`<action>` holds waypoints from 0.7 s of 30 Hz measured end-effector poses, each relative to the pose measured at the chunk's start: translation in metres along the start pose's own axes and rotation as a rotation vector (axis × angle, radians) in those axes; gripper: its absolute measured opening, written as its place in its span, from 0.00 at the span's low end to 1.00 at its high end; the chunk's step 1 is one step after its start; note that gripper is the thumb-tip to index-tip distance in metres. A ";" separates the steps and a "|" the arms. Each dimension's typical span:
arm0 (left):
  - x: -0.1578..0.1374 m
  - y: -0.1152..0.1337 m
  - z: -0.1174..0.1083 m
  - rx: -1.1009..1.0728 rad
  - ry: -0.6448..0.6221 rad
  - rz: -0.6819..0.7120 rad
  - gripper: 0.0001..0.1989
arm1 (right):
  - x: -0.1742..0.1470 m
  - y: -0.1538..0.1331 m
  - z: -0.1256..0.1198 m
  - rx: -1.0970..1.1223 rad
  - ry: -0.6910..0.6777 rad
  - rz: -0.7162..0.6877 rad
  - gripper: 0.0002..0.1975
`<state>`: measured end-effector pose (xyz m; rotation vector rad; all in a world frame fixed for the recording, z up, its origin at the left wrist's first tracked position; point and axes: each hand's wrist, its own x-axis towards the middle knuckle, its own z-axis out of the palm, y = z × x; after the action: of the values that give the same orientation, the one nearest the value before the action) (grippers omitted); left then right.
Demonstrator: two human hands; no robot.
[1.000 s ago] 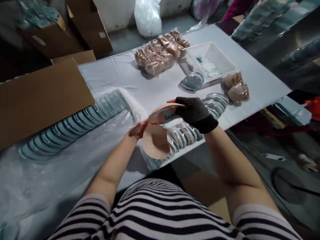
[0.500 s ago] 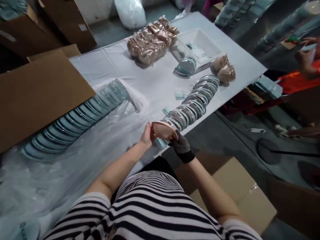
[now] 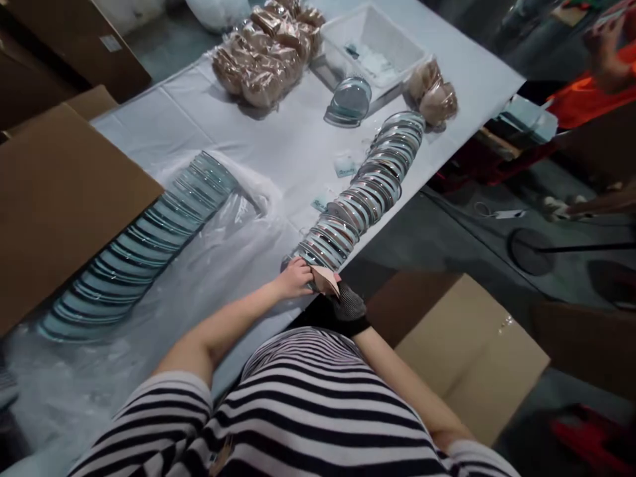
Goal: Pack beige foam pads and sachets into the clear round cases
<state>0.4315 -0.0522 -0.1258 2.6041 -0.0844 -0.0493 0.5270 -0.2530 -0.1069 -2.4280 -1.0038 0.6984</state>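
Between my hands, near the table's front edge, is a thin pinkish-tan sheet, seen tilted. My bare left hand is closed at its left edge, beside the near end of a curved row of clear, glass-like round discs. My right hand, in a dark grey glove with bare fingertips, grips the sheet's right side; part of its fingers is hidden behind it. Small printed labels lie left of the row. Beyond them a few loose clear discs rest on the table.
Another long row of clear discs lies at left on plastic film, partly behind a cardboard box. Brown bagged bundles, a white bin and a smaller bundle stand farther back. An open carton sits below right.
Both hands have come lower and nearer my body with the tan sheet, which now shows narrower. My left hand has turned over the sheet's left edge. The view has shifted.
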 end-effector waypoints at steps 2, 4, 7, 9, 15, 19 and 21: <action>-0.003 -0.002 0.002 0.004 0.049 -0.007 0.16 | 0.012 -0.005 0.002 -0.044 0.011 -0.057 0.32; -0.006 -0.003 0.002 0.014 0.105 -0.036 0.17 | 0.015 -0.003 -0.001 -0.068 0.045 -0.083 0.28; -0.007 -0.004 0.002 0.016 0.126 -0.023 0.18 | 0.012 0.006 -0.005 -0.084 0.045 -0.052 0.19; -0.007 -0.005 0.002 0.007 0.100 0.002 0.17 | 0.013 0.009 -0.004 -0.120 0.016 -0.024 0.14; -0.008 -0.007 0.003 -0.017 0.145 0.012 0.15 | 0.044 -0.006 0.003 -0.186 -0.191 -0.026 0.15; -0.013 -0.008 0.006 -0.025 0.252 0.010 0.15 | 0.055 -0.015 0.001 -0.074 -0.253 -0.043 0.15; -0.015 -0.006 0.007 -0.021 0.259 -0.025 0.16 | 0.056 -0.016 0.002 -0.013 -0.222 -0.040 0.14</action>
<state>0.4166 -0.0497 -0.1350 2.5669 0.0419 0.2759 0.5519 -0.2010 -0.1156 -2.3724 -1.1406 0.9665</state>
